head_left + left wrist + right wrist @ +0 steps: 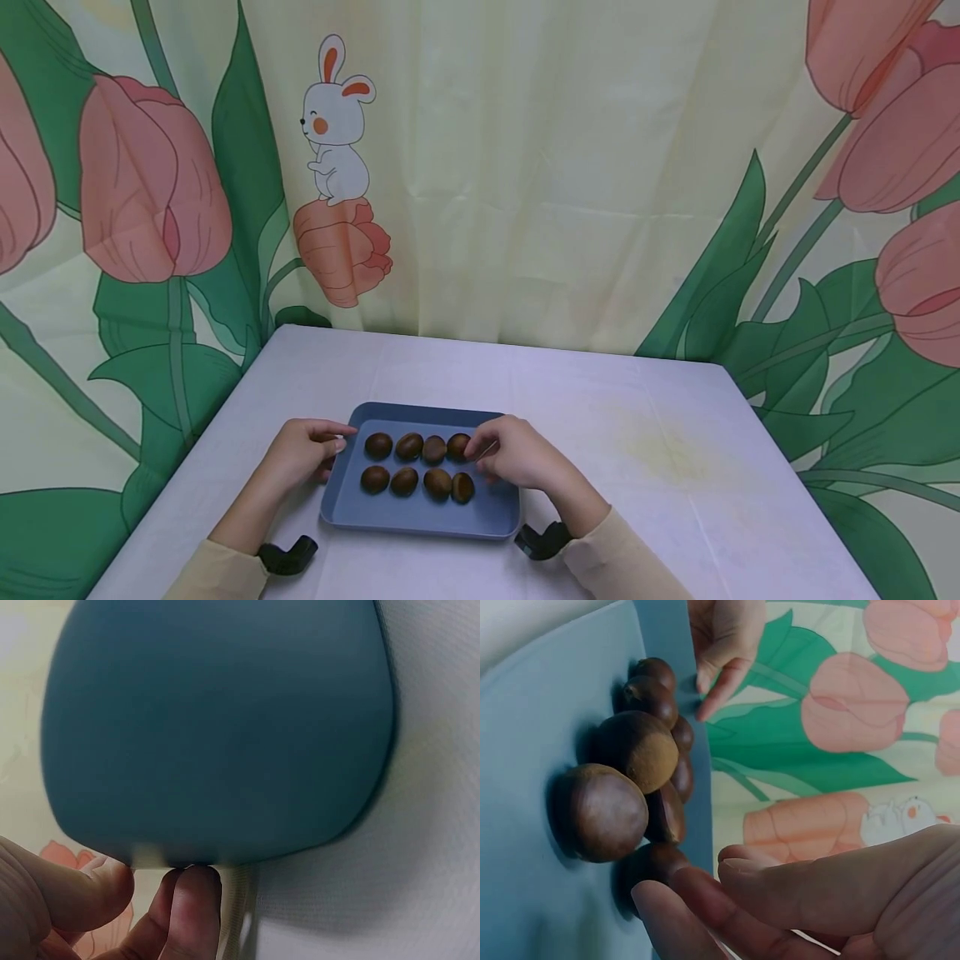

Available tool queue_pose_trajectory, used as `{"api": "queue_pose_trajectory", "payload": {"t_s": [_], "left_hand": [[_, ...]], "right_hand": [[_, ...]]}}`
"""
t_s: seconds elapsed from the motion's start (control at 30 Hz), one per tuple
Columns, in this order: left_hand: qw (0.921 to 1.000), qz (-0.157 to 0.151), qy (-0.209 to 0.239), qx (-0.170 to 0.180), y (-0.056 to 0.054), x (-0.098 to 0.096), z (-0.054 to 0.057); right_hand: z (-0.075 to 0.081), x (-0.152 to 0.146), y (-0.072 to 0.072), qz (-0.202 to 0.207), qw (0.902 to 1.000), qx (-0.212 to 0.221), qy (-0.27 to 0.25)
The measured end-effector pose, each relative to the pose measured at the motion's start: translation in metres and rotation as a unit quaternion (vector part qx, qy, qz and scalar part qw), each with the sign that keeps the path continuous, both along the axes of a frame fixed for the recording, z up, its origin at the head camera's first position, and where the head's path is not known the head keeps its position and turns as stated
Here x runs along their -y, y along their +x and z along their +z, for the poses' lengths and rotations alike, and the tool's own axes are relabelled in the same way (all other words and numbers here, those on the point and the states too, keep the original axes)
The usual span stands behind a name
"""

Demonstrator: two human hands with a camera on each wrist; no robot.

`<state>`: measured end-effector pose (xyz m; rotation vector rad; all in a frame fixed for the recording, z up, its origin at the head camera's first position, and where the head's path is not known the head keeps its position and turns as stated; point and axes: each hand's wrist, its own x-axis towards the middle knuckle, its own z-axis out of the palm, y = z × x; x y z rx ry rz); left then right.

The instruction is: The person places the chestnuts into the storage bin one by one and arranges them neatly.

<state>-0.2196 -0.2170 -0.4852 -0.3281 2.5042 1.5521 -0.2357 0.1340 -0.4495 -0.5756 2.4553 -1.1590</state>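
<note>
Several brown chestnuts (437,483) lie in two rows on a blue rectangular tray (420,521). My right hand (517,452) hovers over the tray's right side, its fingertips right at the rightmost chestnut (457,446) of the back row. In the right wrist view, that chestnut (646,871) is partly hidden behind the fingers, while the thumb stands apart from it. At the tray's left edge, my left hand (302,452) touches the rim with its fingertips. The left wrist view shows its fingers (195,911) against the tray's outer edge (225,859).
A white cloth covers the table (630,500) under the tray. Behind it hangs a curtain (525,167) printed with tulips and a rabbit. Black wrist devices (288,556) sit near both sleeve cuffs.
</note>
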Motion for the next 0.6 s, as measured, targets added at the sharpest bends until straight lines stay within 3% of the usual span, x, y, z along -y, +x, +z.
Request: {"api": "queue_pose_trajectory", "payload": {"t_s": [0.6], "left_hand": [[1.0, -0.003, -0.002, -0.008, 0.001, -0.001, 0.0]], "right_hand": [[0.01, -0.04, -0.001, -0.005, 0.9931, 0.079, -0.087]]}}
